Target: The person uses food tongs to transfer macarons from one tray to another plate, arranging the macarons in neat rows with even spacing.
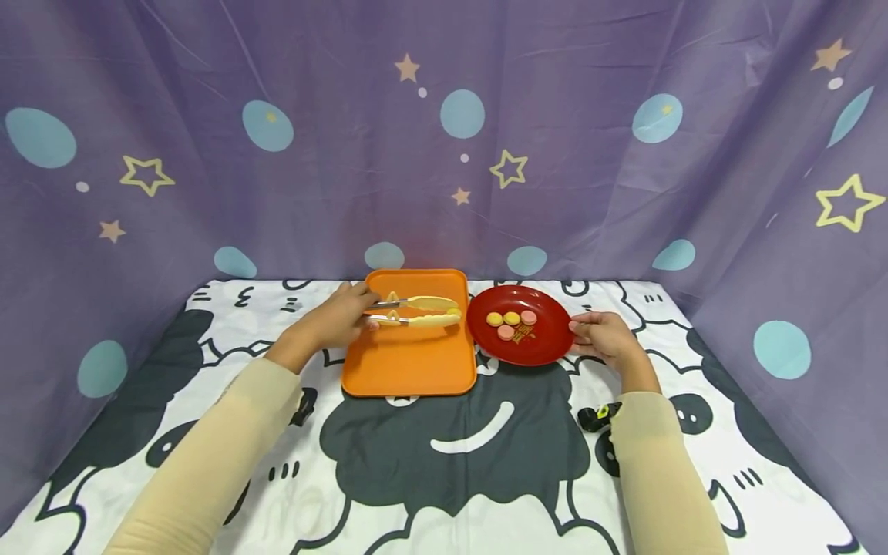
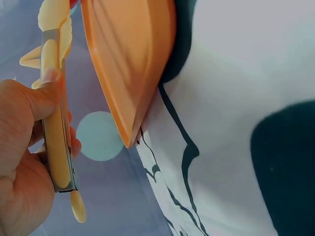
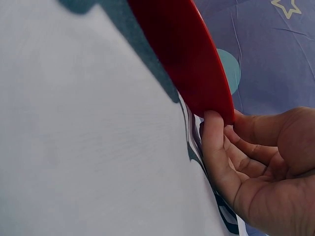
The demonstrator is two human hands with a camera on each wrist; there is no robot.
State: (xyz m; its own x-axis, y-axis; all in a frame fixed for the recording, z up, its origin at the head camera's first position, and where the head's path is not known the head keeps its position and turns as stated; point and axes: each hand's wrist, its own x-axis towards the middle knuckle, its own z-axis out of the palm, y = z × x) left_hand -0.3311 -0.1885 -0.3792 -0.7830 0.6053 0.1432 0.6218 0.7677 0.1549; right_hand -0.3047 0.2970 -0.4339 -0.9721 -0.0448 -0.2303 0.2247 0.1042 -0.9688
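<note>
My left hand grips a pair of tongs with cream-coloured tips and handle covers over metal arms. In the head view the tongs reach rightward above the orange tray, and a small bright yellow piece shows at their tips. To the right is a red plate bearing two yellow macarons and two pink macarons. My right hand pinches the plate's right rim between thumb and fingers, as the right wrist view also shows.
The table cover is white and dark grey with a cartoon print. A purple curtain with stars and blue spots stands right behind the tray and plate. It also closes off both sides.
</note>
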